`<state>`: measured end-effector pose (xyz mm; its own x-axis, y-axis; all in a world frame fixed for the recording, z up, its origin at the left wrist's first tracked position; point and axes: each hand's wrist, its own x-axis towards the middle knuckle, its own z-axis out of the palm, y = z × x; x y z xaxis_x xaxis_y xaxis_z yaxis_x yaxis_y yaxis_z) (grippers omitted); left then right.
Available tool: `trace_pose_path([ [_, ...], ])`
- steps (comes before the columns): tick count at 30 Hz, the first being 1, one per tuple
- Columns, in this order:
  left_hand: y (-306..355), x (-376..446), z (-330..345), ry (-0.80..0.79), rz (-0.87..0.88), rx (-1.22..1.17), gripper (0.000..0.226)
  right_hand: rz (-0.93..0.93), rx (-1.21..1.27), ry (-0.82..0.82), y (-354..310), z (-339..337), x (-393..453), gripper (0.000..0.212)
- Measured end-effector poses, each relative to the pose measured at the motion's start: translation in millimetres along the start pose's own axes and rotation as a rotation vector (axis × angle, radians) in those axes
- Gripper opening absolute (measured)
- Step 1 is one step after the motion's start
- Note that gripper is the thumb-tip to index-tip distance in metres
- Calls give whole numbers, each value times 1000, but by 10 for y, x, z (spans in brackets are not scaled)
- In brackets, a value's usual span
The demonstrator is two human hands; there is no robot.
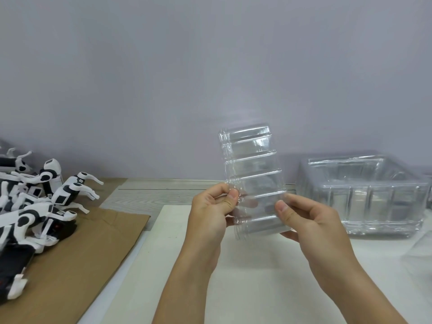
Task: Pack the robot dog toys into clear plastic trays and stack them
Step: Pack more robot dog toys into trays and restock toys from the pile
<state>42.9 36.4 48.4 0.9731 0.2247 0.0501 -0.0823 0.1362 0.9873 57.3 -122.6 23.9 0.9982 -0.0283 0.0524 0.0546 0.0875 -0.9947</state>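
Note:
I hold a clear plastic tray [252, 167] upright in the air above the white board, its ribbed compartments facing me. My left hand [210, 213] pinches its lower left edge between thumb and fingers. My right hand [311, 220] grips its lower right edge, thumb in front and fingers behind. A heap of black-and-white robot dog toys [35, 202] lies at the far left on brown cardboard, well apart from both hands.
A stack of clear plastic trays [364, 197] stands at the right, close to the wall. A white board [245, 277] covers the table under my arms. Brown cardboard [88, 253] lies to its left. Crumpled clear plastic [420, 249] shows at the right edge.

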Motion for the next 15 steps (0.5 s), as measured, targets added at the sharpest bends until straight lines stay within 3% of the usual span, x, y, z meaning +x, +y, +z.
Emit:
trace_pose_path([
  [15, -1, -11, -51, -82, -106, -129, 43, 75, 49, -11, 5, -14, 17, 16],
])
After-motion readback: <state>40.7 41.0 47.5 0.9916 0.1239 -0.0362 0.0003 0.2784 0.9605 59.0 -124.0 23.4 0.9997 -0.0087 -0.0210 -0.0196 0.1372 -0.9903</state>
